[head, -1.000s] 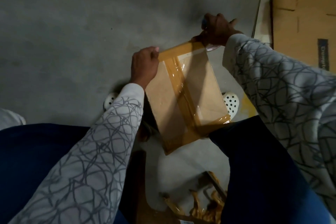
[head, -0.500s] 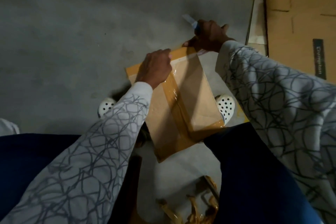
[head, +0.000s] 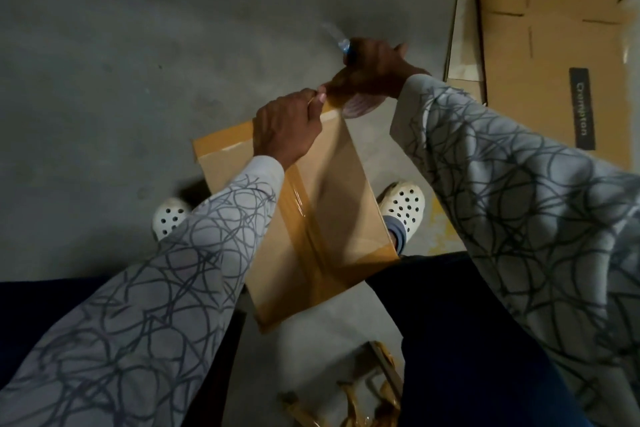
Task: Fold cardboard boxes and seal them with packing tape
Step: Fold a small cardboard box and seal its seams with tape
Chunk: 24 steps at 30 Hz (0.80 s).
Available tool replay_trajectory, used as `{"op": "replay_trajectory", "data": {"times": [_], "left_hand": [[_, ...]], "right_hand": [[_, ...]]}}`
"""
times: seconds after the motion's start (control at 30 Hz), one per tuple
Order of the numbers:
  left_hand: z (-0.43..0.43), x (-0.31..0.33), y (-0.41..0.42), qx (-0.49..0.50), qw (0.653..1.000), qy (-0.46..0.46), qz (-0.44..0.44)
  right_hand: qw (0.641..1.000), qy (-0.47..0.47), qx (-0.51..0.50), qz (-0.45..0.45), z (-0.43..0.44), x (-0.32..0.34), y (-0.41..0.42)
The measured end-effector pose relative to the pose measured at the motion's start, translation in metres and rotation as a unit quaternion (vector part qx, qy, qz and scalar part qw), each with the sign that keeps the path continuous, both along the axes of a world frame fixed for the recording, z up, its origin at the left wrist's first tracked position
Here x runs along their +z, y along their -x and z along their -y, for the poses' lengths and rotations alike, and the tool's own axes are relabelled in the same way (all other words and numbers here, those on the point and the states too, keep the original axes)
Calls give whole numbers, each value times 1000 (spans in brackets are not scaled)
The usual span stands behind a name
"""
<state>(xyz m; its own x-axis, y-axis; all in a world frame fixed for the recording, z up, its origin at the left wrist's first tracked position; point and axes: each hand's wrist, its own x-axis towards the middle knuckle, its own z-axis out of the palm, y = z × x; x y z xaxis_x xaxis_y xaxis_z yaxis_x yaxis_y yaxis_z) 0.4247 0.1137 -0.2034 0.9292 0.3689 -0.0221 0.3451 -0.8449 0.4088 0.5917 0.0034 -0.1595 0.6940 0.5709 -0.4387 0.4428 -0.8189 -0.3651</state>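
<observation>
Now our left hand (head: 287, 128) pinches tape (head: 304, 222) at the box (head: 346, 191) edge; our right hand (head: 374, 73) grips a cutter (head: 341, 43), and a slip could cut us.

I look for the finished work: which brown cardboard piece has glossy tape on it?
The small brown cardboard box under the left hand: glossy tape crosses its face. The large flat brown cardboard sheet at the right carries only a dark label.
</observation>
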Motion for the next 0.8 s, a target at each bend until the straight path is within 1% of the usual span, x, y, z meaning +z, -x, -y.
{"op": "replay_trajectory", "data": {"times": [0.17,0.27,0.37,0.5,0.57,0.67,0.73,0.8], "left_hand": [[2,0,2,-7,1000,13,17],[0,-1,2,-5,1000,23,16],[1,-3,4,2,999,38,29],[3,-8,2,6,998,47,42],[4,-12,2,-4,996,66,60],[5,-13,-3,-27,993,86,79],[6,-9,-14,-26,993,94,64],[8,-4,-23,-14,995,98,28]], "right_hand": [[997,16,10,-72,4,5,-9],[996,48,28,-71,9,7,-12],[996,47,26,-76,20,9,-16],[996,48,24,-64,27,4,-20],[997,25,34,-60,28,-4,-25],[999,4,20,-49,30,-14,-24],[999,15,15,-28,30,-21,-21],[1000,24,5,-11,29,-24,-17]]}}
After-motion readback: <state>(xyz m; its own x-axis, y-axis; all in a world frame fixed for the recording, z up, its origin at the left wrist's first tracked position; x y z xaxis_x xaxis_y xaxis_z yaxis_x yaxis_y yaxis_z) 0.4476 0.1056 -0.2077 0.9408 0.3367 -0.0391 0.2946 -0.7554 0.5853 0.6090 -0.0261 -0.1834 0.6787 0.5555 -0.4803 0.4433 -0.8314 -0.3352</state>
